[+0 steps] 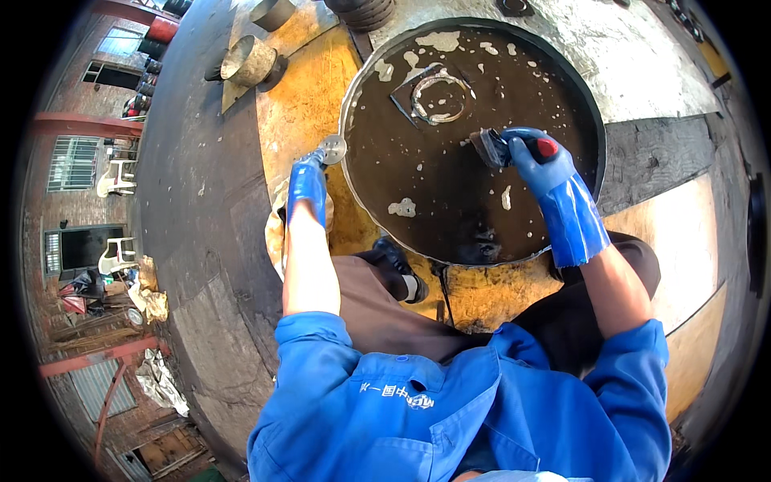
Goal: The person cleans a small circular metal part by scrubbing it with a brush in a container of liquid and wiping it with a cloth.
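Note:
A wide round metal basin [596, 112] stands before me, holding dark brown liquid [442, 177] with patches of pale foam. My left hand [309, 183], in a blue rubber glove, is closed on a small round metal disc [334, 149] with holes in it, at the basin's left rim. Over the right part of the liquid, my gloved right hand [540, 159] grips a brush [490, 148] with a red handle end. The brush head points left, and whether it touches the liquid I cannot tell. Disc and brush are apart.
A ring [414, 101] and a thin angular frame [403, 112] show in the basin's far part. Beyond its left side stands a stained metal can [249, 63]. Stacked dark rings [361, 12] sit at the far edge. White plastic chairs [118, 178] stand along the left wall.

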Demonstrator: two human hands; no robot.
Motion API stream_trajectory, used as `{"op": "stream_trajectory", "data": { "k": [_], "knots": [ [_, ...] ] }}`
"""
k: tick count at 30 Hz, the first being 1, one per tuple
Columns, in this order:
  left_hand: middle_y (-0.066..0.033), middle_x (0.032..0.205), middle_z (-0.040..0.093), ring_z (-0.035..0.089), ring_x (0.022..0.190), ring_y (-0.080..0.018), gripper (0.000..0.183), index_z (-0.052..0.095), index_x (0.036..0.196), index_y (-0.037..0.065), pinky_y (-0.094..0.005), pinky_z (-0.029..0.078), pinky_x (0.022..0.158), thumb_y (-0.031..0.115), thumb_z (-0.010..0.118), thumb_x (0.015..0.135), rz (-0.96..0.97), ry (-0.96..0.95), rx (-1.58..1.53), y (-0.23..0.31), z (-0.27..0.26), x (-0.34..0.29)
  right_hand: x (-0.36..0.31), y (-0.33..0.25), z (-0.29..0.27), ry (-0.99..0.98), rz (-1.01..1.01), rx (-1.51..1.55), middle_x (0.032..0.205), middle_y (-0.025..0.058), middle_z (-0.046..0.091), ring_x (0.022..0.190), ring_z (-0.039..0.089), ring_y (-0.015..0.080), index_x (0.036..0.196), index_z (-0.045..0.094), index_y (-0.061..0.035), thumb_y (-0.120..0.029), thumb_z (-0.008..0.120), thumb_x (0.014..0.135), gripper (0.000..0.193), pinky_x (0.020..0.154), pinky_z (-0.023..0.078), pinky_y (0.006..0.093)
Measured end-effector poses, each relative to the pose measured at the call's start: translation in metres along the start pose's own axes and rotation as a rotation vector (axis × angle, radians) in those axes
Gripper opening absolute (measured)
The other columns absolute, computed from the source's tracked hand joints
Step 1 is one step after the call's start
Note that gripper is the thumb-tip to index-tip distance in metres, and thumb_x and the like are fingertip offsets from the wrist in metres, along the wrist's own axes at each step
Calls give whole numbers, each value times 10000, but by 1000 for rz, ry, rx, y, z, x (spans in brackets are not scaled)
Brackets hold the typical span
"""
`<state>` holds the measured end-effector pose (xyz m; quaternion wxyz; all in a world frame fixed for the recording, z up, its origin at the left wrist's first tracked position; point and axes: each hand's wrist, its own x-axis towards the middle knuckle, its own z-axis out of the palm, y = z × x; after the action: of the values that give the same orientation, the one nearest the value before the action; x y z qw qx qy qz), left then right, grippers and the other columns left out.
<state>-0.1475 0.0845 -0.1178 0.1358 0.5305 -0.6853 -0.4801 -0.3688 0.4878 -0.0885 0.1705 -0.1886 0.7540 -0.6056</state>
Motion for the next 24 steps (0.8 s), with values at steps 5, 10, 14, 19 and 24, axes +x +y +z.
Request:
{"op": "stream_trajectory", "data": {
  "k": [5, 10, 14, 19, 24],
  "knots": [
    [-71, 998, 766, 665, 875, -187, 299, 769, 1120, 16, -313, 507, 787, 277, 666, 1017, 2, -10, -35, -3, -6, 5, -4, -14, 3, -4, 43, 5, 1007, 69, 804, 937, 745, 120, 1147, 785, -46, -174, 705, 999, 212, 896, 581, 292],
    [-78, 996, 771, 672, 864, -198, 294, 769, 1114, 15, -319, 513, 783, 275, 684, 1006, -19, 10, -16, -13, -6, -1, -8, -9, -2, -23, 5, -91, 1006, 68, 803, 927, 745, 123, 1147, 787, -55, -158, 700, 1000, 200, 891, 580, 290],
    [-83, 994, 775, 677, 856, -207, 291, 770, 1110, 15, -324, 517, 779, 273, 698, 997, -92, 25, -103, -21, -4, 9, -3, -1, 0, 0, -46, 43, 997, 70, 799, 927, 735, 117, 1123, 782, -29, -115, 695, 1005, 170, 881, 580, 286],
    [-129, 1250, 713, 674, 1084, -236, 353, 683, 1304, 45, -395, 549, 900, 266, 595, 1044, 712, 42, 777, -29, -21, 11, -5, 1, 1, -48, -176, 18, 1011, 83, 796, 949, 735, 134, 1095, 772, -21, -122, 692, 1005, 157, 894, 581, 301],
    [-66, 1140, 765, 681, 1011, -243, 387, 770, 1187, 55, -404, 529, 830, 388, 713, 998, -27, -39, -339, -43, -1, 26, -3, -2, -6, -2, -92, -31, 1007, 83, 801, 939, 751, 151, 1129, 781, -56, -156, 712, 979, 193, 891, 587, 316]
  ]
}}
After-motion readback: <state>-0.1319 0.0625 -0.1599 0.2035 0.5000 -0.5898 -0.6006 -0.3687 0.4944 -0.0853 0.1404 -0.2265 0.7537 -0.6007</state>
